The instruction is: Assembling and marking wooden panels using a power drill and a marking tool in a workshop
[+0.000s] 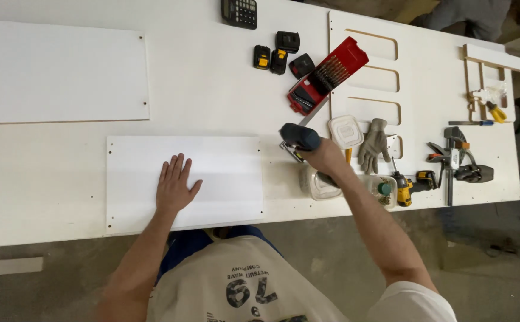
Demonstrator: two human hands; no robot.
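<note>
Right hand (325,158) grips drill (298,137), pointing left | left hand (173,185) flat on panel (230,179)

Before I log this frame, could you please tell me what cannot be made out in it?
- Head view: the front of the power tool is hidden by the right hand that grips it.
- The white panel under the left hand is partly covered by it.
- The drill bits in the red case are too small to size.
- The calculator is cut by the top edge.

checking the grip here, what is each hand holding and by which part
The right hand grips a dark power tool by its handle. The left hand holds nothing, resting flat on a white panel.
</note>
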